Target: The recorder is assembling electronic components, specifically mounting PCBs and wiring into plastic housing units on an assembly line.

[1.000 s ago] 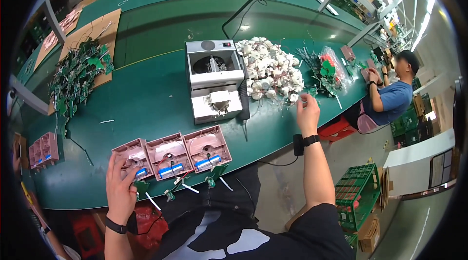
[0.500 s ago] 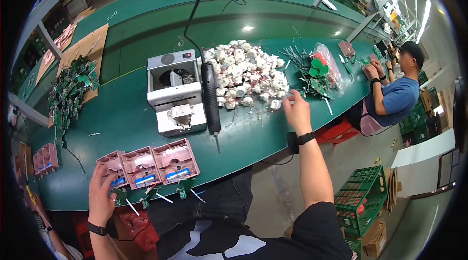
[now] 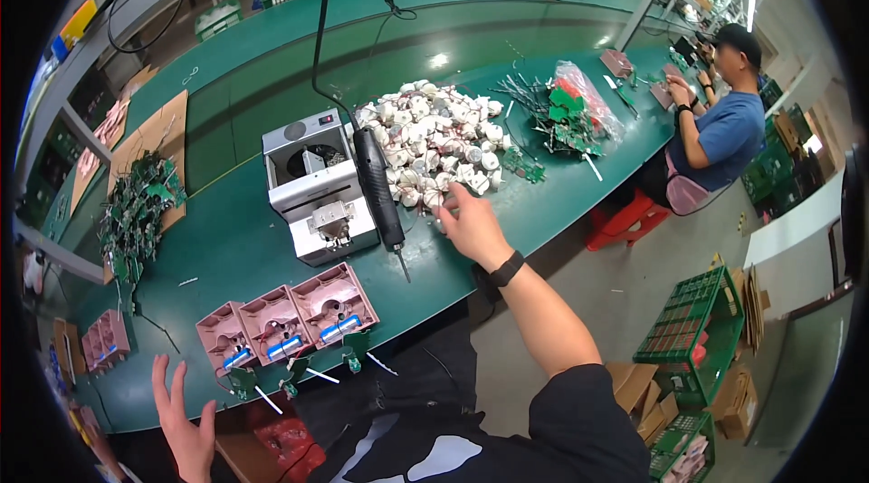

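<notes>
My left hand (image 3: 186, 420) is lifted at the table's near left edge, fingers spread, nothing in it. Beside it stand three pink plastic housings (image 3: 294, 315) in a row, each with a blue cylindrical battery (image 3: 340, 329) inside. Small green circuit boards (image 3: 355, 352) with white strips hang from them on wires, over the table edge. My right hand (image 3: 471, 228) is at the near edge of a heap of white round wired parts (image 3: 434, 134). Its thumb and fingers are curled together there; what they pinch is too hidden to name.
A white-and-grey machine (image 3: 319, 184) and a hanging black electric screwdriver (image 3: 378, 189) stand between housings and heap. Wired green boards lie in piles at left (image 3: 145, 211) and right (image 3: 566, 116). A person in a blue shirt (image 3: 724, 134) works at the right.
My left hand has let go of the leftmost housing and moved away, fingers spreading. My right hand has moved left along the heap's near edge. The view has shifted.
</notes>
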A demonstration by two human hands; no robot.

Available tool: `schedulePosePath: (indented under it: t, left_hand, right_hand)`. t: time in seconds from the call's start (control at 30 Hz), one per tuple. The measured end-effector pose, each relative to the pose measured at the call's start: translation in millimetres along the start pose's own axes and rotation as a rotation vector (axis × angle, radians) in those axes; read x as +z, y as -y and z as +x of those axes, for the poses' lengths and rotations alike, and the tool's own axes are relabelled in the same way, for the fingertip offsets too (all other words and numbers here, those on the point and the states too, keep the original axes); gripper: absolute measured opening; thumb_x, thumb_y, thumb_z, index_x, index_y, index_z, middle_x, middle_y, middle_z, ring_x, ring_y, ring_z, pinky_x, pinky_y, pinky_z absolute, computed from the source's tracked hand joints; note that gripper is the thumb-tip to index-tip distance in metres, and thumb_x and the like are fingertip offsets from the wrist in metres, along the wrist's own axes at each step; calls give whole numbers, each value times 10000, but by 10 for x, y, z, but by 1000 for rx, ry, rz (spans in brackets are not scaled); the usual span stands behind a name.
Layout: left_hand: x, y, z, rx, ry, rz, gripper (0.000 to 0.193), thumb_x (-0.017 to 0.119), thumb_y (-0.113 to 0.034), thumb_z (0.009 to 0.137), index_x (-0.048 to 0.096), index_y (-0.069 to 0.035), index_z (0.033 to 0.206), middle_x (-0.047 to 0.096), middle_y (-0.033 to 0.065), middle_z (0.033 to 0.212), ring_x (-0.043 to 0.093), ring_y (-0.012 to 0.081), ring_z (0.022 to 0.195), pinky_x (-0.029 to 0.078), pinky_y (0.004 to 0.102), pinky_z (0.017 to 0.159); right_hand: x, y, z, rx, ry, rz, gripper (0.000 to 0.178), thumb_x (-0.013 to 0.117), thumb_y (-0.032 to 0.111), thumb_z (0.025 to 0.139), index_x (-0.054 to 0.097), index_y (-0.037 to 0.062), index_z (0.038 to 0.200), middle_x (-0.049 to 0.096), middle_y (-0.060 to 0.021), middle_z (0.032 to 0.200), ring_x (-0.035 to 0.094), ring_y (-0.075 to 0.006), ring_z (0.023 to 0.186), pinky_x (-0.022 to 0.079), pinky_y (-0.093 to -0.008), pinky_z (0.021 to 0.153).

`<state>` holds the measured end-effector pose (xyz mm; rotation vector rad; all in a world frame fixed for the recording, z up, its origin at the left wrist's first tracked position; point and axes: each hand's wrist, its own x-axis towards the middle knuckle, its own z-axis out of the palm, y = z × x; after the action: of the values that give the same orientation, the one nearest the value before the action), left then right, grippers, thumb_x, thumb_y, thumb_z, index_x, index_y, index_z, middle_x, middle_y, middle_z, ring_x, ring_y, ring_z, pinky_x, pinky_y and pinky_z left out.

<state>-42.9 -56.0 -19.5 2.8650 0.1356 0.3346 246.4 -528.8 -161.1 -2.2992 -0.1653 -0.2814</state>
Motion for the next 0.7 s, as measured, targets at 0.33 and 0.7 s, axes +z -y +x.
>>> schedulePosePath:
  t: [0.33,0.7]
  left_hand:
    - [99,3,-21,155,-89,-283,572,738,-24,756,632,-22,1318,566,206,1451,513,445,1404,386,512,1177]
    - [218,-88,-38,84,-23,-349,518,762,0,715,666,-14,1224,608,204,1370,566,427,1335,430,497,1142]
  right_hand:
    - [-926,-992,382,-115,-460,-787,145,701,174,921,754,50,974,764,-157,862,738,-392,819,594,-488,758]
    - [-1508,-950,1284,64,-352,-757,128,724,201,903,750,76,915,748,-213,873,738,-421,872,585,-553,800]
